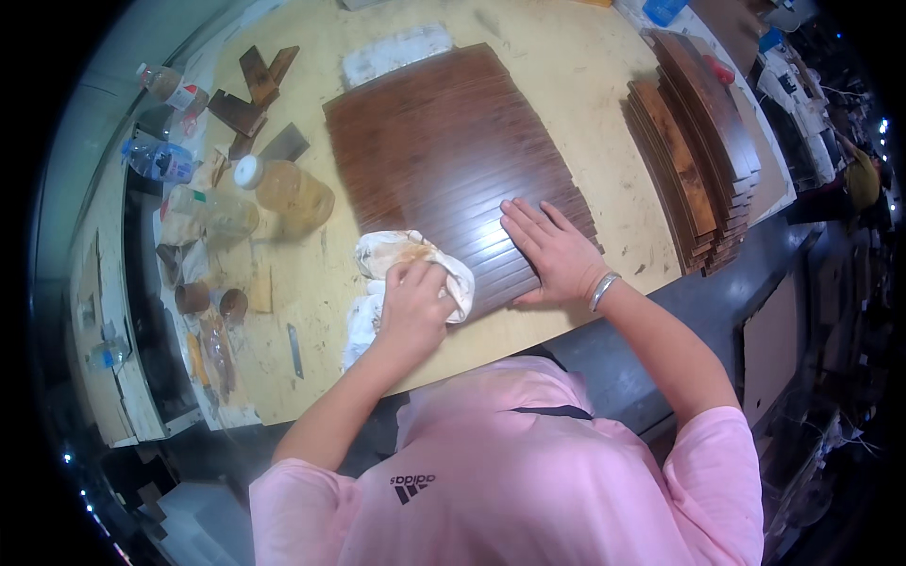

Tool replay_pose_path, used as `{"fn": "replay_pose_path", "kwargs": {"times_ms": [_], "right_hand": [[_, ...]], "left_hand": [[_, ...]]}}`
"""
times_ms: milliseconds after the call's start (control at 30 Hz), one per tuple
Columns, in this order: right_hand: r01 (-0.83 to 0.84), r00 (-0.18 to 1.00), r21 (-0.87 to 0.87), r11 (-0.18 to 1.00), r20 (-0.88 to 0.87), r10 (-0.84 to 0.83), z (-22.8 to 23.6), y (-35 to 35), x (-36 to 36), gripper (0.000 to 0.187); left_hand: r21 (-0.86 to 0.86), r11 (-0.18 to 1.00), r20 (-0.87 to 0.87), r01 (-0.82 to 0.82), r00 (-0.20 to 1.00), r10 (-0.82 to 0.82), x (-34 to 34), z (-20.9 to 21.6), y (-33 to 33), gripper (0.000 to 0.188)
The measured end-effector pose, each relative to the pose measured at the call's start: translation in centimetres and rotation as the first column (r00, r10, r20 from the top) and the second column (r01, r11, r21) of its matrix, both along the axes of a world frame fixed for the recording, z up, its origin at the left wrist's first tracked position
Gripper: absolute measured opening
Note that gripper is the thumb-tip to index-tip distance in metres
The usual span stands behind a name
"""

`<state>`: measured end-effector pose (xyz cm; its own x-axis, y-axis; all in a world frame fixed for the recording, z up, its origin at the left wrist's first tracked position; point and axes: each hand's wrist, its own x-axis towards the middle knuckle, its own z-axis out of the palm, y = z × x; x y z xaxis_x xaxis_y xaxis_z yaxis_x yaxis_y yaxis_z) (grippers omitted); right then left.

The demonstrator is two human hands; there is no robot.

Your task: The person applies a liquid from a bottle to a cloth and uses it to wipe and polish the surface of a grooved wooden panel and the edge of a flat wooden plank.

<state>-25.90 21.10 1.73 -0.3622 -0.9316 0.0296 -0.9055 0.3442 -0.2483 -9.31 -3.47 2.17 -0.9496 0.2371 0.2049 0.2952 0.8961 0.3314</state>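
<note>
A dark brown slatted wooden panel (444, 160) lies flat on the pale workbench (585, 75). My left hand (412, 307) is closed on a stained white rag (396, 250) at the panel's near left corner. My right hand (552, 250) rests flat, fingers spread, on the panel's near right corner, pressing it down. A metal bangle sits on that wrist.
A stack of similar dark wood pieces (698, 151) stands at the right. Left of the panel are a clear jar with a white lid (283, 189), plastic bottles (160, 160), wood offcuts (250, 94), small brown cups (212, 300) and a second white cloth (396, 52) beyond the panel.
</note>
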Motion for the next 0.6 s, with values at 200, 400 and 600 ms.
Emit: {"fn": "replay_pose_path", "kwargs": {"times_ms": [200,400,600], "right_hand": [[0.009,0.999,-0.003,1.000,-0.043,-0.010,-0.2,0.2,-0.3,0.116],[0.009,0.999,-0.016,1.000,-0.052,-0.010,-0.5,0.4,-0.2,0.116],[0.023,1.000,0.007,1.000,-0.010,-0.023,0.0,-0.1,0.0,0.110]], "left_hand": [[-0.019,0.998,0.022,-0.056,0.998,0.056,1.8,0.0,-1.2,0.017],[0.049,0.998,-0.065,-0.037,0.997,0.040,1.5,0.1,2.0,0.016],[0.256,0.867,0.029,-0.429,0.899,0.436,11.7,-2.0,-4.2,0.011]]}}
